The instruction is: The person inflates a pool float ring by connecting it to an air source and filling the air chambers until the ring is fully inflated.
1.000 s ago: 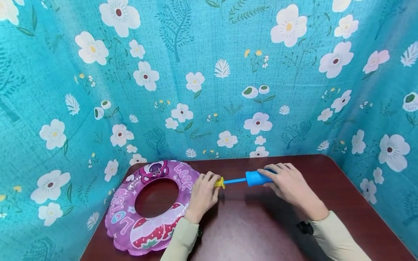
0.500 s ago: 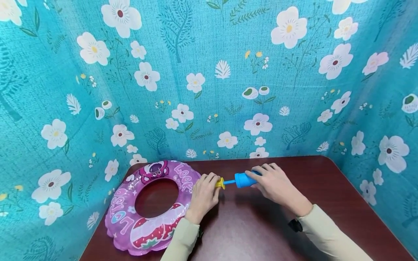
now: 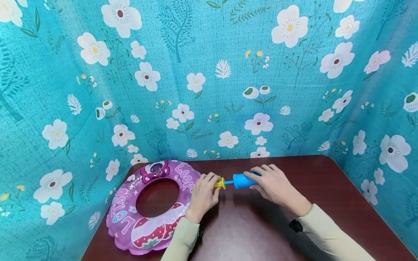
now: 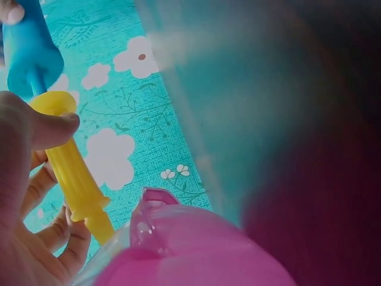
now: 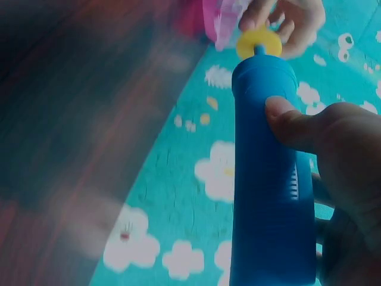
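A purple-pink inflatable swim ring (image 3: 125, 204) with strawberry pictures lies plump at the table's left. My left hand (image 3: 204, 194) grips the yellow end piece (image 4: 71, 173) of a hand pump beside the ring's right edge, the thumb near its round flange. In the left wrist view that piece's narrow tip points down at clear plastic on the ring; whether it sits inside a valve is hidden. My right hand (image 3: 274, 185) wraps round the pump's blue barrel (image 5: 268, 167), thumb along its side. A short length of thin blue rod (image 3: 229, 182) shows between the barrel and the yellow flange.
A dark red-brown table (image 3: 248, 232) bears the ring. Turquoise flowered cloth (image 3: 209, 108) hangs behind it and along both sides. A black wrist strap (image 3: 295, 225) shows at the right sleeve.
My right hand has moved left with the blue barrel, and much less of the rod shows. The left hand and the swim ring have stayed about where they were.
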Tool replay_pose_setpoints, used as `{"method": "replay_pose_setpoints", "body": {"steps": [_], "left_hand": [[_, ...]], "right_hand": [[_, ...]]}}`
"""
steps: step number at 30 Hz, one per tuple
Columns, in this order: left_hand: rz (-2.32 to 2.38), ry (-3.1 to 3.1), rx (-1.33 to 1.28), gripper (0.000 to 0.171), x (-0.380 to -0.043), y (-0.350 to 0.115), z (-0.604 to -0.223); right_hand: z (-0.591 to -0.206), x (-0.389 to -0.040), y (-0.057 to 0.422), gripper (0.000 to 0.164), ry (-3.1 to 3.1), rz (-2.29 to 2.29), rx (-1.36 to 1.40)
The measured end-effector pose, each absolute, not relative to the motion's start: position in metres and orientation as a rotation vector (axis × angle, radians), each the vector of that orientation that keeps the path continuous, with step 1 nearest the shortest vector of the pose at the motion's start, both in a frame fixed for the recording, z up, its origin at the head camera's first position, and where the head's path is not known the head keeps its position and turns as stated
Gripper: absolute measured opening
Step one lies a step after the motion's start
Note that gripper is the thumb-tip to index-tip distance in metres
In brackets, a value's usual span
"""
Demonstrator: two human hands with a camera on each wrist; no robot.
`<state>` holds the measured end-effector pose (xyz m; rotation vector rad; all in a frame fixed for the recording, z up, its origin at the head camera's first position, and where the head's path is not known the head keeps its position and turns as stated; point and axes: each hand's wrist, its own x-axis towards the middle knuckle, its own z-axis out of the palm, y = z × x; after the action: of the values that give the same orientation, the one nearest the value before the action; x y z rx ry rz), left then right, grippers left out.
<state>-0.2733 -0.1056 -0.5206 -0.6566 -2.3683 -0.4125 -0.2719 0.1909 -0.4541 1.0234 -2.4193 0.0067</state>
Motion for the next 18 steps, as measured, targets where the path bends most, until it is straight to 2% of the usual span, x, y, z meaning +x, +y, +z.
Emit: {"method": "replay_pose_setpoints", "body": {"steps": [10, 18], "left_hand": [[-0.448, -2.400, -0.645, 0.032, -0.271, -0.106, -0.518], [-0.477, -2.389, -0.641, 0.034, -0.267, -0.103, -0.518]], "right_hand": [[-0.435, -0.263, 0.246, 0.067, -2.407, 0.023, 0.971], [-0.444, -0.269, 0.222, 0.064, -2.351, -0.059, 1.023]]}}
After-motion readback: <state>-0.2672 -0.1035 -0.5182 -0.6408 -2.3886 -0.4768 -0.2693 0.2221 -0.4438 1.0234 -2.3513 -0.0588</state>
